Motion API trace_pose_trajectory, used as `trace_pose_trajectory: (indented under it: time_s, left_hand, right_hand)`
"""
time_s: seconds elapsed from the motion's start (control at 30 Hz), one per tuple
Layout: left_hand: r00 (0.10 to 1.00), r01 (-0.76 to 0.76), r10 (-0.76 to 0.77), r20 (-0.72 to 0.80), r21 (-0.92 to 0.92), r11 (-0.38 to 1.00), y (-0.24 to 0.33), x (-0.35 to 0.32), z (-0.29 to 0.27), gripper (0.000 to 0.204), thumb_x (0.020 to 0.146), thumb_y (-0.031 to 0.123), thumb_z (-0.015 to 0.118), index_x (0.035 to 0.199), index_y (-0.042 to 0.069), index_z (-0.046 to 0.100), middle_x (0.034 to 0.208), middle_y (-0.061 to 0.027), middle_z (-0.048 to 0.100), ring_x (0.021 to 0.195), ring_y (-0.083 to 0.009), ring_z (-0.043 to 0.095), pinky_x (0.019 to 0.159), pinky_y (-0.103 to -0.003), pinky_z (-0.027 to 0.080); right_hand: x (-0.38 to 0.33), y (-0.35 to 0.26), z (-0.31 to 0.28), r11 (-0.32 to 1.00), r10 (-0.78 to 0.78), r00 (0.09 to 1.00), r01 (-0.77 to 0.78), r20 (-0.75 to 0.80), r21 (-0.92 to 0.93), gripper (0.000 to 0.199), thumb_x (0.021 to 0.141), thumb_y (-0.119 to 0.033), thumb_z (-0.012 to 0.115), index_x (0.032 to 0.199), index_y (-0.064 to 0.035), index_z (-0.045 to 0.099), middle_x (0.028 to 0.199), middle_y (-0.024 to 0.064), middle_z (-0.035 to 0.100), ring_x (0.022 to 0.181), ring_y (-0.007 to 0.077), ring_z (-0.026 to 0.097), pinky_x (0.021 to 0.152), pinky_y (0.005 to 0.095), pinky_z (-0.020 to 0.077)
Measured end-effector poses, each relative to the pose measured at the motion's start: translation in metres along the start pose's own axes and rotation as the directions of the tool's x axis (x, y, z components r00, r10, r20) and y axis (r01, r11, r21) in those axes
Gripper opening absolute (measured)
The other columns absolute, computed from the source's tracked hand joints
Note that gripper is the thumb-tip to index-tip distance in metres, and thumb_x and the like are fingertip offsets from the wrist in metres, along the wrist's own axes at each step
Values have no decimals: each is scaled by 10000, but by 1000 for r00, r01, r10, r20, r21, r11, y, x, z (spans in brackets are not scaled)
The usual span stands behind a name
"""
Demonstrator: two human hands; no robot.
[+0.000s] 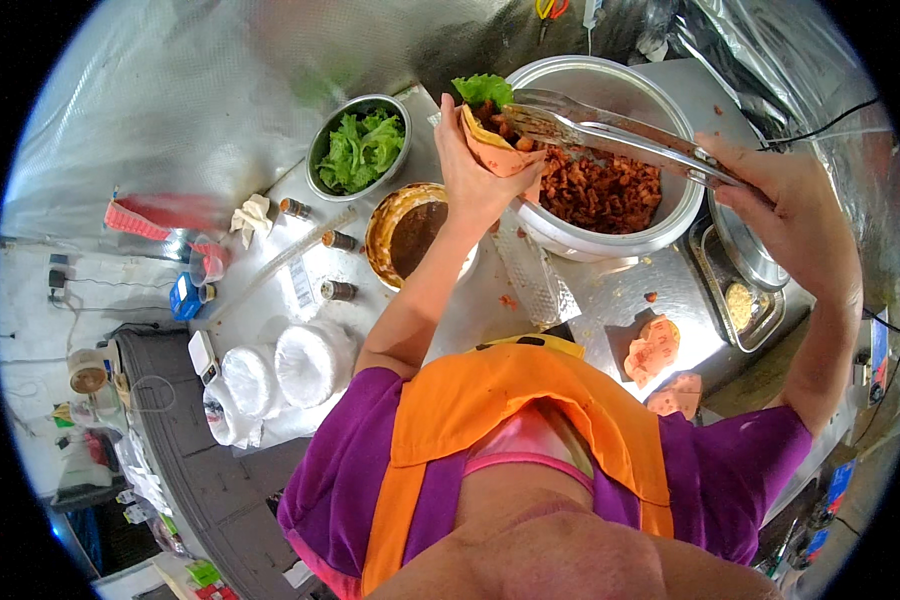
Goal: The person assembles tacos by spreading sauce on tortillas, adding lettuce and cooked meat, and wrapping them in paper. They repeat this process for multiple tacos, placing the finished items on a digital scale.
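My left hand [475, 175] is closed around a filled flatbread in an orange paper sleeve [500, 152], held upright at the left rim of a large white pot. A green lettuce leaf [483, 90] sticks out of its top, with browned meat pieces beside it. My right hand [785, 195] grips metal tongs [630, 142] by the handle end. The tips of the tongs reach the opening of the flatbread, over the pot. Inside the pot [692, 205] lies a heap of reddish-brown chopped meat [600, 190].
A bowl of lettuce [362, 150] and a bowl of brown sauce [415, 235] stand left of the pot. Small jars [338, 290] and stacked plastic-wrapped containers [315, 362] sit farther left. To the right are a metal tray [738, 300] and orange paper sleeves [654, 350].
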State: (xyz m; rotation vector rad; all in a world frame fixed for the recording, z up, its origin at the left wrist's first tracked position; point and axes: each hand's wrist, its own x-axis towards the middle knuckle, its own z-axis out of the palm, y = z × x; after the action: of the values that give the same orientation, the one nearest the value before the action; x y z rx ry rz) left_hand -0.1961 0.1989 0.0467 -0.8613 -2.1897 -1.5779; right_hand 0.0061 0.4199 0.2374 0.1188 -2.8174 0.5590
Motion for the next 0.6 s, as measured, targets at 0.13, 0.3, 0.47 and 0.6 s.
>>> trace_pose_trajectory:
  time_s: [0.13, 0.3, 0.47, 0.6]
  left_hand:
    - [1000, 0, 1, 11, -22, 1000, 0, -3, 4, 1269, 544, 200, 939, 1497, -54, 139, 1417, -219, 327, 1321, -325, 385, 1119, -415, 330]
    - [995, -99, 99, 5, 30, 995, -1, -4, 6, 1253, 549, 188, 929, 1492, -62, 143, 1383, -219, 347, 1304, -336, 384, 1115, -424, 325]
    - [995, -91, 93, -43, 65, 994, -2, -2, -1, 1253, 543, 197, 926, 1484, -72, 144, 1323, -219, 368, 1241, -366, 397, 1076, -439, 348]
    - [997, -65, 68, -35, 84, 994, -1, -3, -4, 1246, 544, 188, 929, 1487, -62, 153, 1354, -208, 366, 1260, -344, 401, 1094, -434, 331]
  right_hand:
    - [4, -2, 16, 996, -9, 1000, 12, 25, -89, 367, 846, -150, 677, 1208, -91, 665, 832, 174, 660, 641, 350, 596, 597, 377, 467]
    - [13, -14, 21, 988, -57, 998, 60, 23, -140, 350, 842, -136, 679, 1189, -90, 678, 831, 175, 667, 654, 342, 615, 613, 369, 487]
    - [0, -6, 0, 999, 38, 997, -39, -73, -16, 373, 831, -112, 691, 1202, -86, 671, 818, 181, 663, 657, 316, 636, 612, 366, 485]
    - [-4, -8, 5, 997, 46, 999, -46, 5, -64, 377, 834, -122, 694, 1209, -90, 667, 802, 177, 663, 635, 317, 629, 597, 368, 480]
